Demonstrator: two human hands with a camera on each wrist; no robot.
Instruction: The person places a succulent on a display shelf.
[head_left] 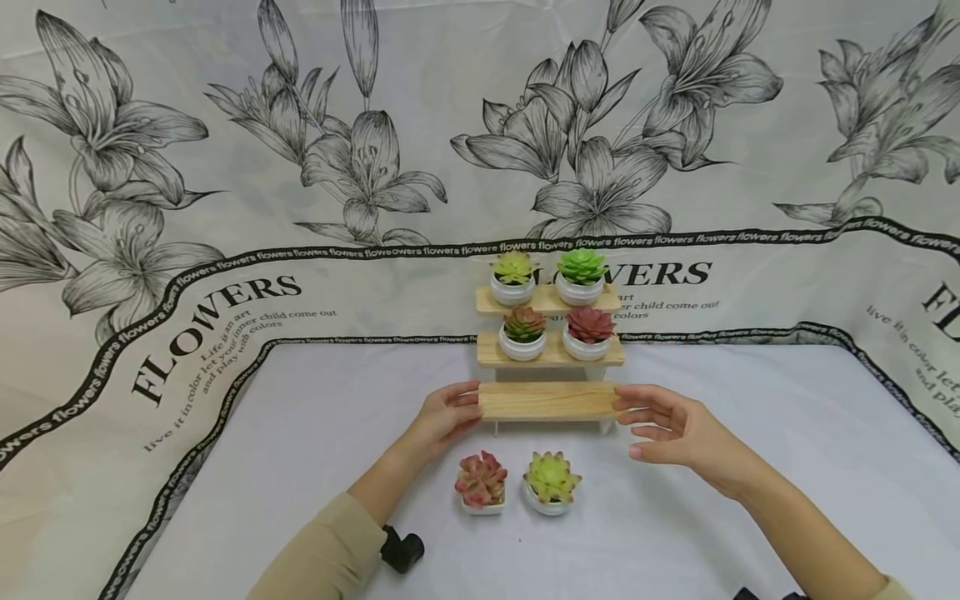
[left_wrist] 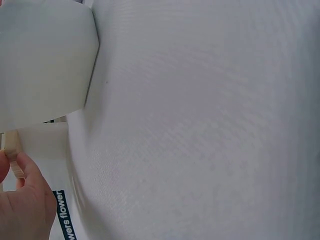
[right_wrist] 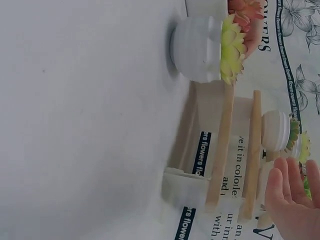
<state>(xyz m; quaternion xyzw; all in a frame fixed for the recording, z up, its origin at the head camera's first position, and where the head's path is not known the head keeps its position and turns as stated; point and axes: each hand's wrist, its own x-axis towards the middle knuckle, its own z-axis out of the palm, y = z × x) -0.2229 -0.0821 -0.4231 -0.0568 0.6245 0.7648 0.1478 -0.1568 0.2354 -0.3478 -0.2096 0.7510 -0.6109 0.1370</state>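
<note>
A tiered plant stand with wooden shelves stands at the centre; its lowest shelf holds no pots. My left hand pinches the left end of that shelf, and the left wrist view shows thumb and fingers at the wood's end. At the opposite end, my right hand has its fingertips right at the edge, fingers loosely extended. Two potted succulents rest on the cloth in front: a reddish one in a square white pot and a yellow-green one in a round white pot.
On the middle shelf sit a green-red succulent and a dark red one. The top shelf bears a yellow-green succulent and a bright green one. Behind hangs a flower-printed cloth.
</note>
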